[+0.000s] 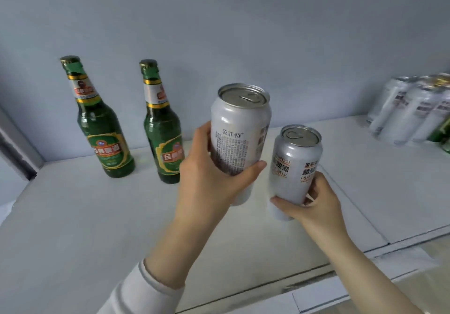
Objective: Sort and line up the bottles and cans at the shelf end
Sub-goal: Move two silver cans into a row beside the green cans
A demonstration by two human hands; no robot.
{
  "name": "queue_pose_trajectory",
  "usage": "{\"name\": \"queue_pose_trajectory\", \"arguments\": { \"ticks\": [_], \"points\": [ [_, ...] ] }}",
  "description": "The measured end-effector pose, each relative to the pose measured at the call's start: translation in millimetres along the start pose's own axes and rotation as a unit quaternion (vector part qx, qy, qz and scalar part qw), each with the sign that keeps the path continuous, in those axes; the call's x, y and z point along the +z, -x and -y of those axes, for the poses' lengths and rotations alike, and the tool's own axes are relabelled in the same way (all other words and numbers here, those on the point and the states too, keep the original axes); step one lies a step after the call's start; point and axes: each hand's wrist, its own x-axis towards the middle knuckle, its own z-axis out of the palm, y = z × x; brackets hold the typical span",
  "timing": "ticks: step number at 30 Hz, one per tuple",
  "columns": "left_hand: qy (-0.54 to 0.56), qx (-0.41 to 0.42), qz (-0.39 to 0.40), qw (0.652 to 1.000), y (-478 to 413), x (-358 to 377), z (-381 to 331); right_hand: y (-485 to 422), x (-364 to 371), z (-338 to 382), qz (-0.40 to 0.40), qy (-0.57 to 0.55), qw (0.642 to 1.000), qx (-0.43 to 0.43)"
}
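while both hands grip cans, left hand (209, 177) on the 圣菲特 can (239, 131), right hand (314, 201) on the "craft beer" can (293, 165)

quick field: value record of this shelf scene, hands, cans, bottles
left hand: grips the taller can, text side facing camera
right hand: grips the shorter can near its base
green bottles: two, upright on the white shelf, left bottle and right bottle apart
can pack: far right, blurred
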Motion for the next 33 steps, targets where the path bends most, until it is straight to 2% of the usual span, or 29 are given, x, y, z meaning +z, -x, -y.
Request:
{"name": "queue_pose_trajectory", "arguments": {
  "ticks": [9, 15, 19, 25, 33],
  "points": [
    [0.055, 0.007, 0.058, 0.997, 30.7, 196.3, -112.5, -15.5, -232.7, -49.1, -0.032, 0.010, 0.999, 0.008],
    [0.065, 0.016, 0.090, 0.994, 31.8, 297.5, -156.2, -41.4, -336.2, -72.9, -0.074, 0.002, 0.997, 0.025],
    [0.061, 0.013, 0.106, 0.992, 22.1, 348.2, -162.5, -70.6, -367.2, -95.2, -0.084, -0.001, 0.996, 0.043],
    [0.066, 0.000, 0.136, 0.988, -6.6, 411.8, -154.5, -132.0, -393.7, -112.3, -0.091, 0.010, 0.995, 0.027],
    [0.114, -0.075, 0.198, 0.971, -38.6, 458.0, -112.9, -199.5, -397.4, -140.6, -0.064, 0.002, 0.998, 0.019]
  ]
}}
